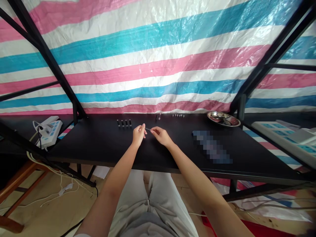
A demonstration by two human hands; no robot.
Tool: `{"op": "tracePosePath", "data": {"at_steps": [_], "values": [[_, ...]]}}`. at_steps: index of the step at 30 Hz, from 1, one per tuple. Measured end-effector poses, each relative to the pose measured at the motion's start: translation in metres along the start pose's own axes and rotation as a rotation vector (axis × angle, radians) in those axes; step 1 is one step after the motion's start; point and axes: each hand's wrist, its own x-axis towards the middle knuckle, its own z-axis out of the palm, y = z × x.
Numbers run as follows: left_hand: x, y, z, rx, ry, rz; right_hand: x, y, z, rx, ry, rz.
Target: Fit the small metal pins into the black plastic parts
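Observation:
In the head view, my left hand (138, 135) and my right hand (161, 135) are close together above the black table. Between their pinched fingertips stretches a thin, pale, slender piece (147, 129), with one end in each hand; its exact kind is too small to make out. To the left of my hands, several small black cylinders with silvery ends (124, 123) stand in a row. Beyond my fingers, near the back edge, are a small clear piece (159, 116) and a small dark piece (156, 117). Several tiny silvery pieces (178, 116) line up to their right.
A shiny metal plate (237, 122) lies at the back right of the black table (98, 144). In front of it is a pixelated patch (212, 147). Power strips (50, 133) sit at both sides. Black metal frame posts flank the table, with a striped plastic sheet (153, 59) behind.

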Motion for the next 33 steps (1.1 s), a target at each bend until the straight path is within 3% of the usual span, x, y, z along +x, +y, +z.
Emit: {"op": "tracePosePath", "data": {"at_steps": [7,17,23,29,33], "values": [[-0.005,0.002,0.0,0.226,-0.139,0.166,0.001,0.007,-0.002,-0.094,-0.002,-0.068],[-0.002,0.001,-0.001,0.101,-0.088,0.152,0.002,0.008,-0.002,-0.134,0.03,-0.1],[-0.001,0.001,0.001,-0.016,0.051,0.115,0.001,0.007,-0.007,-0.356,0.074,-0.126],[0.0,0.001,-0.001,-0.01,0.128,0.076,0.016,0.023,-0.023,-0.397,0.381,0.1],[-0.001,0.001,0.001,0.125,0.079,0.155,0.035,0.037,-0.032,-0.333,0.407,0.249]]}}
